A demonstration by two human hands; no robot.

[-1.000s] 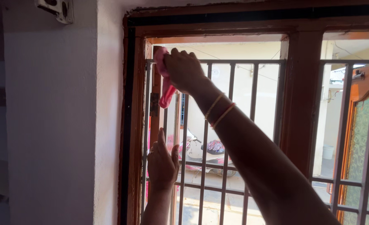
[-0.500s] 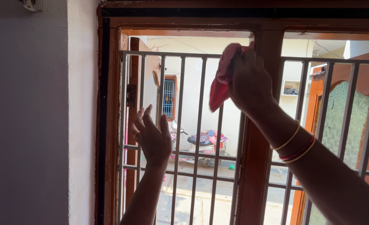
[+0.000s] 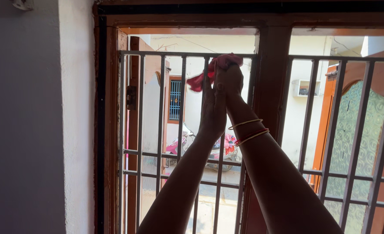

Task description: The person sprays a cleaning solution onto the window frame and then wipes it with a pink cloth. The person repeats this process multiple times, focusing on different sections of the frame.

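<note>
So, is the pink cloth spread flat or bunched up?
Bunched up. The pink cloth sits crumpled at the top of the window grille, gripped by the right hand, with one end sticking out to the left.

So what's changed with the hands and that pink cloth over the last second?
The right hand carried the pink cloth from the grille's top left corner rightwards along the top bar and back a little. The left hand rose from mid-height and now lies against the right, fingers reaching the cloth. The right hand kept its hold on the cloth, and the grille stayed put.
</note>
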